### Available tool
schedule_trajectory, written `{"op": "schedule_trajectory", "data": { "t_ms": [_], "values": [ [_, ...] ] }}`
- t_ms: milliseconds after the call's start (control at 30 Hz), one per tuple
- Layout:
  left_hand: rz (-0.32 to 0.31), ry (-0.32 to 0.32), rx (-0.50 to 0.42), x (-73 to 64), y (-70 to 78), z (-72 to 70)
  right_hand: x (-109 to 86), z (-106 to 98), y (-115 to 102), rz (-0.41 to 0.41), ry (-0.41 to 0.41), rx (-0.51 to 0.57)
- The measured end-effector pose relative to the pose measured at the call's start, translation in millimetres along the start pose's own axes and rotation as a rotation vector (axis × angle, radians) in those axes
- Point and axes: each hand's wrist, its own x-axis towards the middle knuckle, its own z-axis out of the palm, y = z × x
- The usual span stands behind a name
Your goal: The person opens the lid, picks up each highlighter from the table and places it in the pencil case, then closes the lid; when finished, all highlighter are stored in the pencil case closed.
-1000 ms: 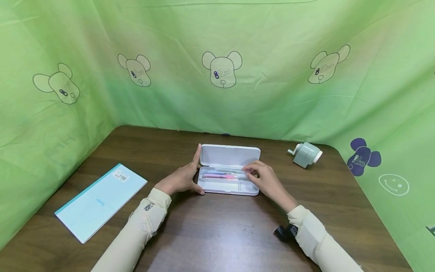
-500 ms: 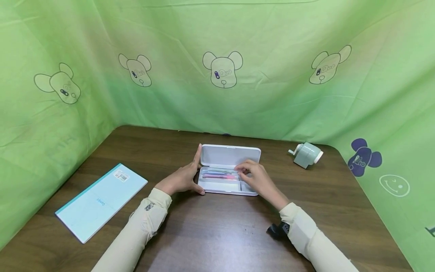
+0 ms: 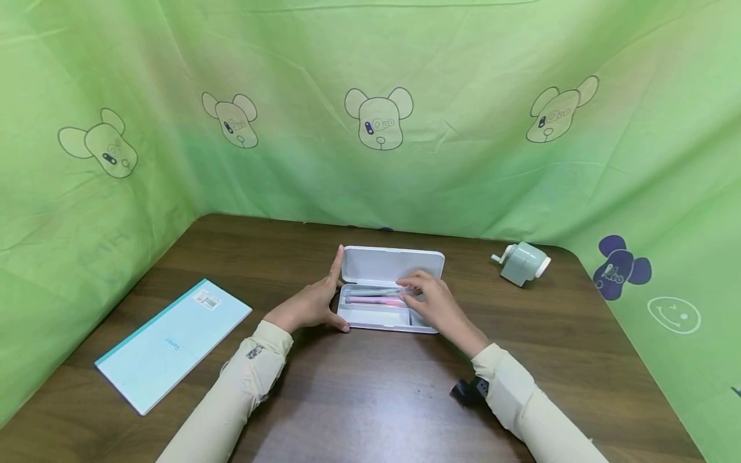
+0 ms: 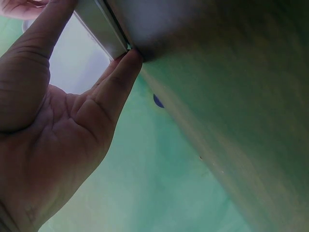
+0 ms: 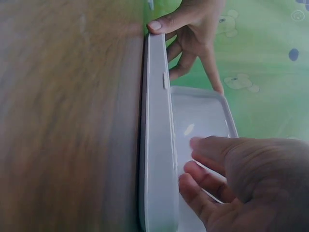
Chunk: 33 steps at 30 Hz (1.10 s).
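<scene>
A white pencil case [image 3: 373, 316] lies with its lid [image 3: 392, 263] raised on the brown table. Several pens lie in its rear compartment, among them a pink and purple pen [image 3: 376, 300] and a greyish pen [image 3: 370, 291]. My left hand [image 3: 309, 303] holds the case's left end, thumb at the front corner and index finger along the lid's edge. Over the compartment's right part hovers my right hand [image 3: 437, 305], fingers bent with thumb and fingertips apart. In the right wrist view, nothing shows between the right fingers [image 5: 193, 186]; their contact with the pens is hidden.
A pale blue notebook [image 3: 173, 347] with a barcode label lies at the left. At the back right stands a grey-green crank pencil sharpener [image 3: 523, 263]. A green curtain [image 3: 289, 173] closes off the table's back and sides.
My right hand has shifted left over the pencil case, mostly in the first half second. The pens beside it have changed their arrangement slightly. My left hand keeps its place.
</scene>
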Motion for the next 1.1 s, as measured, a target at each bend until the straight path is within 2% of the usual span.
{"op": "schedule_trajectory", "data": {
  "t_ms": [100, 267, 400, 533, 600, 700, 833, 867, 967, 1033, 1100],
  "values": [
    [0.011, 0.007, 0.01, 3.2, -7.0, 3.2, -5.8, -7.0, 4.4, 0.009, 0.04, -0.02],
    [-0.01, 0.008, -0.005, 5.9, -15.0, 7.4, -18.9, -23.3, 18.4, 0.027, 0.133, -0.039],
    [-0.011, 0.007, -0.013, 7.1, -17.2, 8.3, -29.8, -35.7, 31.4, 0.129, 0.183, -0.05],
    [-0.02, 0.017, -0.015, 8.0, -19.3, 9.2, -35.1, -40.8, 39.5, 0.264, 0.138, -0.016],
    [-0.022, 0.018, -0.016, 8.2, -19.4, 9.2, -35.1, -40.8, 40.1, 0.314, 0.097, 0.031],
    [-0.015, 0.029, -0.018, 9.2, -20.2, 10.2, -33.2, -40.0, 38.4, 0.371, 0.039, 0.182],
    [0.001, 0.063, -0.007, 8.8, -19.4, 10.9, -30.5, -38.9, 35.8, 0.425, 0.005, 0.382],
    [0.008, 0.066, -0.002, 8.8, -19.3, 10.7, -30.1, -39.2, 35.5, 0.436, 0.003, 0.412],
    [0.01, 0.049, -0.014, 0.0, -0.2, 2.3, -29.6, -41.2, 35.6, 0.462, -0.001, 0.479],
    [0.027, 0.054, -0.013, -2.1, 1.4, 0.9, -30.2, -43.1, 35.8, 0.464, -0.006, 0.503],
    [0.019, 0.037, -0.014, -3.4, 5.0, -1.0, -31.1, -44.1, 36.6, 0.443, -0.018, 0.507]
  ]
}}
